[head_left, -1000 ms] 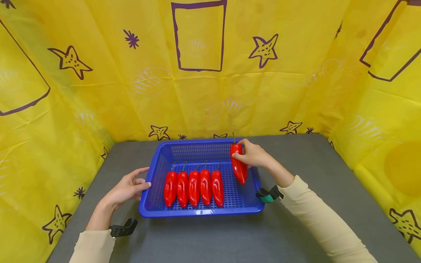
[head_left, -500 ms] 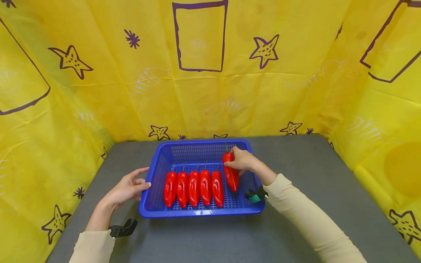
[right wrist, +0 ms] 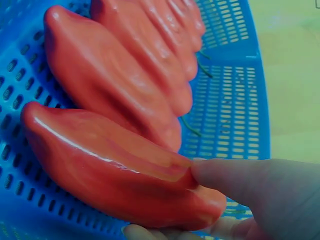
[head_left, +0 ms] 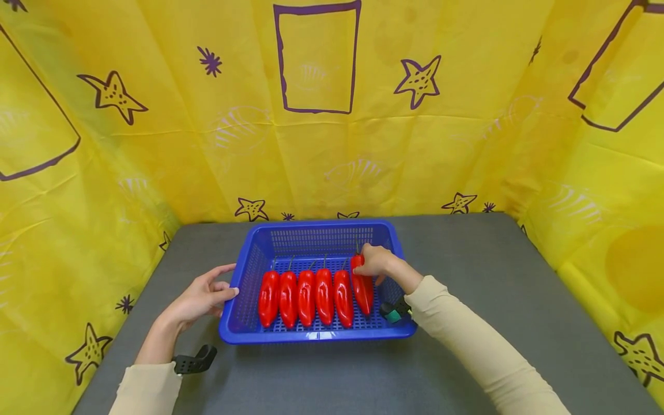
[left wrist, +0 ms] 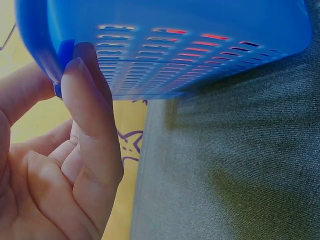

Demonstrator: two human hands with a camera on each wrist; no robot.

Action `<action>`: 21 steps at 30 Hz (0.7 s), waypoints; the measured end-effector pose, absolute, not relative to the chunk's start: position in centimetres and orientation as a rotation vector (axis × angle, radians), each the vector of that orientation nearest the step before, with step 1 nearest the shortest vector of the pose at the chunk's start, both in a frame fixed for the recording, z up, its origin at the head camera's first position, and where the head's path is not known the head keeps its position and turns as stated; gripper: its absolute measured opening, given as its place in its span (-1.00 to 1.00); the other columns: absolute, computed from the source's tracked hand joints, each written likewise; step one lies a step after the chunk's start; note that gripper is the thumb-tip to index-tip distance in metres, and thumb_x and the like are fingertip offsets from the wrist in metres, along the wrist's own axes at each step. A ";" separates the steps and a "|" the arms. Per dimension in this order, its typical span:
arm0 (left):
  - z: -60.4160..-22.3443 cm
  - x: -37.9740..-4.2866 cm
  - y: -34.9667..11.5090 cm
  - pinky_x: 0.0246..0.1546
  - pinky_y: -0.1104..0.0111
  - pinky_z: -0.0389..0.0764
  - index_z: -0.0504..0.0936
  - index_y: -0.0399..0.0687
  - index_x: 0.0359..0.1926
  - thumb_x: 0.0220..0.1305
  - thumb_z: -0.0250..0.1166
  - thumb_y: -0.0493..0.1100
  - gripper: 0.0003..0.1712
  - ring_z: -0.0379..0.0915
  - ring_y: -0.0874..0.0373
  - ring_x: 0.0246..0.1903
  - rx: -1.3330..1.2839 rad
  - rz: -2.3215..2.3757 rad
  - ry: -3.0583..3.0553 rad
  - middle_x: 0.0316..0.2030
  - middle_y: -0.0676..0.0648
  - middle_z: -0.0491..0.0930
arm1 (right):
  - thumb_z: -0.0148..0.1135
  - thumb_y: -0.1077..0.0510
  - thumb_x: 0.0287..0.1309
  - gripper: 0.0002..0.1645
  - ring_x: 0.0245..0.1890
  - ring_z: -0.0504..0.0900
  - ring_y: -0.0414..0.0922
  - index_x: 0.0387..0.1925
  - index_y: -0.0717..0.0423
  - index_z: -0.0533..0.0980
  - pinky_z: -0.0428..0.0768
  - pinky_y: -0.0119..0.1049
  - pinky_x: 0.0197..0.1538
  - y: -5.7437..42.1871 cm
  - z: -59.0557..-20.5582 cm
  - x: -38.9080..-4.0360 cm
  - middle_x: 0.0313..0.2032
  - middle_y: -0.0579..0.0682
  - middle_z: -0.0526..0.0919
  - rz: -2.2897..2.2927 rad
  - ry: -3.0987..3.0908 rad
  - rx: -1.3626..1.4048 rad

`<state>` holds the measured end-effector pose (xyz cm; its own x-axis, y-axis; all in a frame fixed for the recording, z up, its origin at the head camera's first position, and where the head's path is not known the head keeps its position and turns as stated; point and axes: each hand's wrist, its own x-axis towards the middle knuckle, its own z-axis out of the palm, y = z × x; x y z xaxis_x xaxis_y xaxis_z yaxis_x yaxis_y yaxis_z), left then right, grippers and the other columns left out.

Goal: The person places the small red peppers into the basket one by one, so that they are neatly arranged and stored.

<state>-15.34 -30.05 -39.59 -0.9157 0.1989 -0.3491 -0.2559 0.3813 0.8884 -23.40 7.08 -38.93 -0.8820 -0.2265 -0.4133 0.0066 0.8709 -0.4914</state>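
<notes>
My right hand grips a glossy red pepper near its green stem, low inside the blue plastic basket. In the right wrist view the thumb lies on one side of this pepper and fingertips show beneath its other side. To its left, several more red peppers lie in a row on the basket floor, stems toward the far wall. My left hand pinches the basket's left rim between thumb and fingers, as the left wrist view shows at the slotted wall.
The basket stands on a dark grey tabletop. Yellow cloth with drawn starfish and fish hangs behind the table and along both sides.
My right hand has carried the pepper left and down, from above the basket's right end to beside the row. The left hand has stayed at the rim.
</notes>
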 end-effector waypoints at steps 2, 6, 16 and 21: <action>-39.5 -15.3 -30.1 -0.34 0.14 0.65 -0.08 -0.13 0.40 0.20 0.24 -0.09 -0.11 0.60 -0.05 -0.38 -0.034 1.555 2.243 -0.32 -0.19 0.58 | 0.26 0.07 0.08 -0.51 -0.54 0.61 -0.06 -0.08 0.31 0.33 0.64 -0.19 -0.48 7.1 -39.3 -23.5 -0.38 0.12 0.50 -0.663 2.573 -0.158; -39.5 -15.3 -30.1 -0.34 0.13 0.65 -0.09 -0.13 0.40 0.21 0.24 -0.10 -0.11 0.60 -0.05 -0.38 -0.023 1.562 2.238 -0.33 -0.19 0.58 | 0.26 0.08 0.07 -0.54 -0.65 0.62 -0.08 -0.12 0.31 0.34 0.64 -0.20 -0.46 7.1 -39.8 -23.5 -0.39 0.13 0.50 -0.643 2.573 -0.170; -39.6 -15.4 -30.0 -0.32 0.13 0.64 -0.07 -0.12 0.39 0.19 0.25 -0.08 -0.10 0.61 -0.06 -0.36 -0.050 1.552 2.243 -0.32 -0.19 0.58 | 0.28 0.10 0.04 -0.68 -0.61 0.67 -0.05 -0.34 0.24 0.36 0.64 -0.27 -0.47 7.1 -40.4 -23.5 -0.47 0.10 0.50 -0.633 2.536 -0.172; -39.6 -15.4 -30.0 -0.33 0.14 0.64 -0.07 -0.12 0.40 0.20 0.25 -0.08 -0.11 0.60 -0.05 -0.37 -0.048 1.552 2.245 -0.32 -0.18 0.58 | 0.26 0.08 0.07 -0.70 -0.59 0.68 -0.03 -0.41 0.23 0.39 0.63 -0.29 -0.50 7.1 -40.8 -23.5 -0.50 0.08 0.54 -0.564 2.529 -0.200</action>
